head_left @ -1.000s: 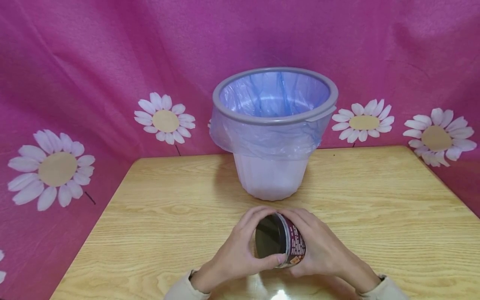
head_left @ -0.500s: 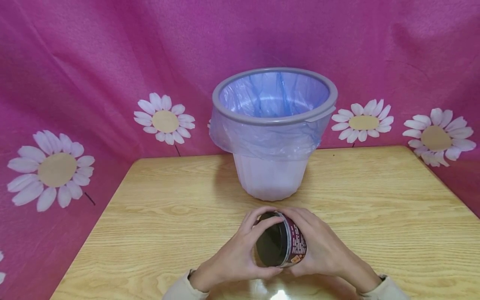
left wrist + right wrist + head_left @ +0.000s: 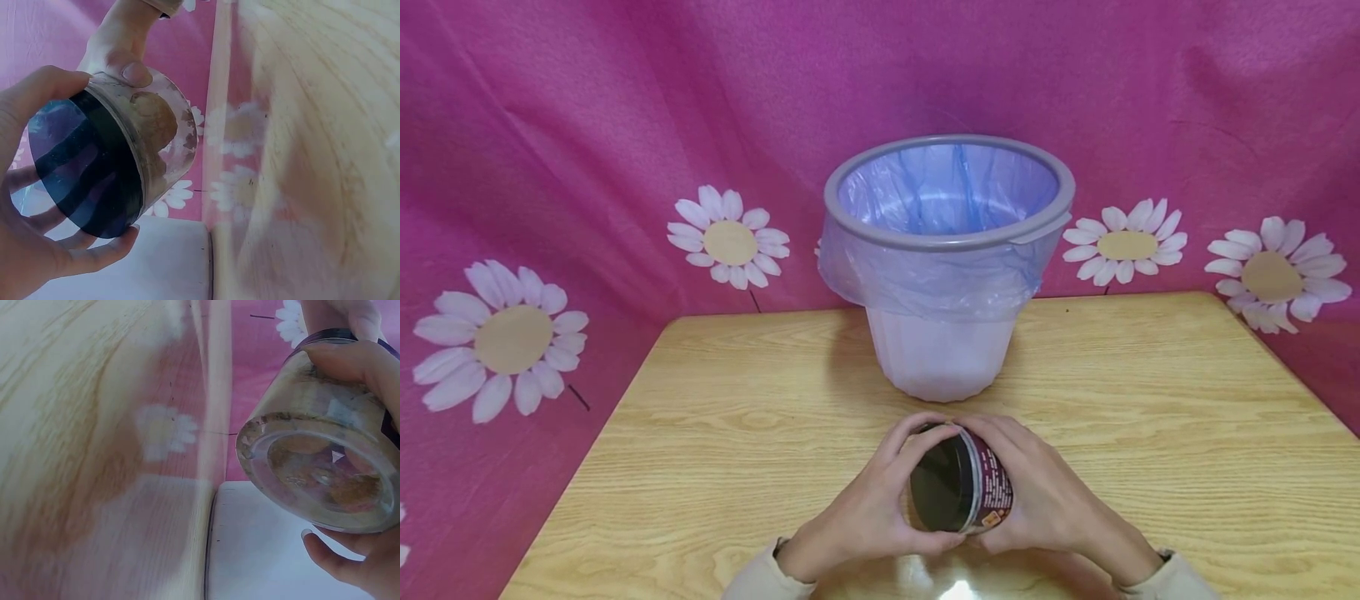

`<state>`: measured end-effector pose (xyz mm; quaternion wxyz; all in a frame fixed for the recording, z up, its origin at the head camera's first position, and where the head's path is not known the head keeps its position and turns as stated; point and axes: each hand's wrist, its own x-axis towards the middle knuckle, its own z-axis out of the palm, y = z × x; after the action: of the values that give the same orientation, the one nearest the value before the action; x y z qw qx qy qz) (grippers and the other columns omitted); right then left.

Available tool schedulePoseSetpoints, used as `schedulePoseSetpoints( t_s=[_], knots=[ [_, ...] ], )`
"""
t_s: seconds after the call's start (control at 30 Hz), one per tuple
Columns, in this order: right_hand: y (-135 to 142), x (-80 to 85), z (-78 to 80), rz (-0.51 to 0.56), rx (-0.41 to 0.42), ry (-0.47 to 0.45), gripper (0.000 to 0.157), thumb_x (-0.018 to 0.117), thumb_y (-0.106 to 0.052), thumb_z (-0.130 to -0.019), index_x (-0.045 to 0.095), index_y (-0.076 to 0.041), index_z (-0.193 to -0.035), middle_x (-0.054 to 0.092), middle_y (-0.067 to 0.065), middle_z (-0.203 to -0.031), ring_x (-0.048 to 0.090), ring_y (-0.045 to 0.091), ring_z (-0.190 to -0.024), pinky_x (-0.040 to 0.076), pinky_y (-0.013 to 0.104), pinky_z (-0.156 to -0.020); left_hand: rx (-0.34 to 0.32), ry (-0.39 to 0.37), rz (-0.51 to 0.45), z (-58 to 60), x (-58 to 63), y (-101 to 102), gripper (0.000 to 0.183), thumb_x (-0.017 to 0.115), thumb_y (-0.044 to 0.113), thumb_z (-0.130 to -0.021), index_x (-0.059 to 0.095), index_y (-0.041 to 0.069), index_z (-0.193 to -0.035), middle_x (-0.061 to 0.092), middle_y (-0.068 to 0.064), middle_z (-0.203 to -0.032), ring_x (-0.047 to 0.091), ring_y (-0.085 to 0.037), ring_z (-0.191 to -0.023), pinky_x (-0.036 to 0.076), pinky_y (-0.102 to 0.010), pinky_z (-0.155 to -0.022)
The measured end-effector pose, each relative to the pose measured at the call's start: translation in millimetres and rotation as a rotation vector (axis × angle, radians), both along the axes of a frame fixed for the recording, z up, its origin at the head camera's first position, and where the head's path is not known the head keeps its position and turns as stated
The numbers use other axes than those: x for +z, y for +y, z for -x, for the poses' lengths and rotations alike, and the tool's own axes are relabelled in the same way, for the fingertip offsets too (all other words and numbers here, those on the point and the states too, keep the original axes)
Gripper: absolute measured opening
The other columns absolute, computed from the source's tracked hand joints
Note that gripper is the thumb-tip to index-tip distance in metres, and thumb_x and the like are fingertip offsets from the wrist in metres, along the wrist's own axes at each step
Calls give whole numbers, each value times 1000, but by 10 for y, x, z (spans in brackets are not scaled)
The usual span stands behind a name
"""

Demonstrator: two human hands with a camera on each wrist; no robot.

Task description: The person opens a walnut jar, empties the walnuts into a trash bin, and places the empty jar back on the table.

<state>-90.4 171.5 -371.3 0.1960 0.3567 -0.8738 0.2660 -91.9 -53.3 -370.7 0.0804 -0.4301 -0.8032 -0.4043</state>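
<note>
A clear plastic jar [image 3: 994, 487] with a dark printed label is held tilted on its side above the near part of the table, its black lid [image 3: 940, 487] facing left. My left hand [image 3: 868, 512] grips the lid, thumb at the lower edge and fingers over the top. From the other side my right hand [image 3: 1048, 496] grips the jar's body. Through the clear wall in the left wrist view, a brown lump [image 3: 155, 119] shows inside. The right wrist view looks at the round jar bottom [image 3: 325, 472], with brownish pieces behind it.
A pale bin [image 3: 943, 354] lined with a blue plastic bag [image 3: 936, 283] stands upright behind the hands, with a grey ring [image 3: 951, 242] round its top. The wood-grain table [image 3: 722, 433] meets a magenta cloth [image 3: 880, 67] with daisies at the back and sides.
My left thumb has slid down from the lid's face to its lower edge, and its fingers have shifted over the top of the lid. My right hand and the bin stay put.
</note>
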Motion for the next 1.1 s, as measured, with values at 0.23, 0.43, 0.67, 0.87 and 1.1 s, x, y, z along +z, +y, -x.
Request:
schedulePoseSetpoints(
  t_s=[0.23, 0.43, 0.67, 0.87, 1.1],
  knots=[
    [0, -5, -3, -4, 4, -26, 111, 90, -40, -36, 49, -9, -134, 55, 0, -127, 54, 15, -111, 52, 39, -88, 3, -8, -4, -9, -6, -6, 101, 88, 28, -63, 33, 19, -147, 31, -8, -145, 39, -19, -130, 41, -37, -104],
    [3, 4, -15, -1, 1, -18, 112, 91, -41, -37, 48, -9, -136, 56, 0, -127, 55, 17, -111, 52, 41, -87, -12, -23, 81, -25, -1, 0, 112, 90, 25, -60, 23, 24, -151, 18, -7, -151, 34, -22, -133, 41, -39, -103],
    [0, 1, -6, 4, 13, 6, 112, 90, -39, -37, 48, -8, -136, 56, 2, -128, 55, 18, -111, 52, 42, -88, -9, -2, 86, -19, -1, 1, 108, 88, 20, -61, 27, 23, -150, 22, -5, -150, 32, -21, -135, 39, -38, -105],
    [7, -11, -4, 2, 13, -17, 110, 90, -39, -37, 49, -9, -134, 55, 0, -128, 53, 15, -114, 51, 39, -89, -3, 11, 53, -16, -17, -1, 106, 89, 25, -62, 28, 22, -149, 26, -6, -147, 35, -21, -132, 40, -38, -104],
    [2, -9, -1, 3, 17, -24, 108, 90, -38, -37, 50, -10, -133, 55, 0, -128, 53, 15, -113, 51, 39, -89, 9, -20, 34, -8, -7, -11, 105, 90, 28, -61, 30, 22, -148, 29, -8, -144, 38, -19, -130, 41, -37, -103]
  ],
)
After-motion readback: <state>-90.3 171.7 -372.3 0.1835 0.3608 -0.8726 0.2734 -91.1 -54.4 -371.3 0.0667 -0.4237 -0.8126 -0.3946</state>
